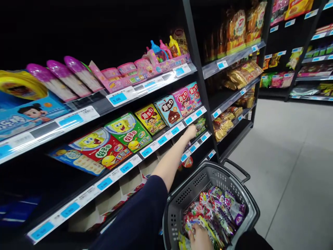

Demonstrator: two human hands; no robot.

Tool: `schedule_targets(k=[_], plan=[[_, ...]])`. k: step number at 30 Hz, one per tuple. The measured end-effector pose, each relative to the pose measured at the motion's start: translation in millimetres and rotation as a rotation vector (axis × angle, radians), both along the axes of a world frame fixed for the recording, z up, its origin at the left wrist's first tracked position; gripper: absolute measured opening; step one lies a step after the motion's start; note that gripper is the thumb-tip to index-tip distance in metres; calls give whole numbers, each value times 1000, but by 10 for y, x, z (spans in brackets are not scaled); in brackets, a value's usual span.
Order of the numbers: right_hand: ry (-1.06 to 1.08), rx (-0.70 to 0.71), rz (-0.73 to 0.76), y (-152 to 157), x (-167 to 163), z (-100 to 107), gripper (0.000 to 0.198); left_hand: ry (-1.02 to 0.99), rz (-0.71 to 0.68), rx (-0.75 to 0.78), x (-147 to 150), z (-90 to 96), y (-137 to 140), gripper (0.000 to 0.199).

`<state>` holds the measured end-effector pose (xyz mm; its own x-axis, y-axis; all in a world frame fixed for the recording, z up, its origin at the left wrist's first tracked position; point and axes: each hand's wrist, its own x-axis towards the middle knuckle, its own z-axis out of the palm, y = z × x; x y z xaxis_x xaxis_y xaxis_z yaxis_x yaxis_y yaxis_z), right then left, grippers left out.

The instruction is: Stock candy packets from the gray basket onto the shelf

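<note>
My left hand [191, 131] reaches out to the shelf just below the row of boxed snacks. It is beside small green packets [200, 125], and its fingers are mostly hidden, so I cannot tell whether it grips one. Low in the view, my right hand [201, 238] is inside the grey shopping basket [179, 194], among colourful candy packets [221, 215]. Its fingers are curled in against the packets. Whatever lies between them is hidden.
Cookie boxes [128, 130] and mushroom-biscuit boxes [169, 110] lean above the price-label rail [148, 151]. Pink candy tubs [127, 68] stand one shelf higher. Bagged bread [236, 29] fills the racks behind a black upright [199, 62]. Grey floor [299, 156] extends at right.
</note>
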<state>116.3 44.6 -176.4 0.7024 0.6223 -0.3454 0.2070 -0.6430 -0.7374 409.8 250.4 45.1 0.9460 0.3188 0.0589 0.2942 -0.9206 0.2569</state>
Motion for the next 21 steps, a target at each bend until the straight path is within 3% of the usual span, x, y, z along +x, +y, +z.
schedule_targets(k=[3,5,9,12,14,17,21], plan=[[70,50,-17,-45,19,136,23,-71,-19,32,-247,59,-14,24],[136,175,-90,-57,29,201,21,-149,-37,37,-547,72,-109,26],[539,677,-366,-93,101,341,31,-304,-32,-22,-1493,-45,-517,34],[978,1091,-499,-201,196,493,51,-222,-19,-65,-2372,-287,-915,37],[1140,1261,-523,-296,232,584,57,-145,-33,-167,-2926,-499,-1183,40],[1227,1252,-470,-410,182,664,56,7,-100,-266,-3589,-792,-1570,42],[1175,989,-428,-487,-13,659,51,80,-226,-356,-4120,-931,-1916,51]])
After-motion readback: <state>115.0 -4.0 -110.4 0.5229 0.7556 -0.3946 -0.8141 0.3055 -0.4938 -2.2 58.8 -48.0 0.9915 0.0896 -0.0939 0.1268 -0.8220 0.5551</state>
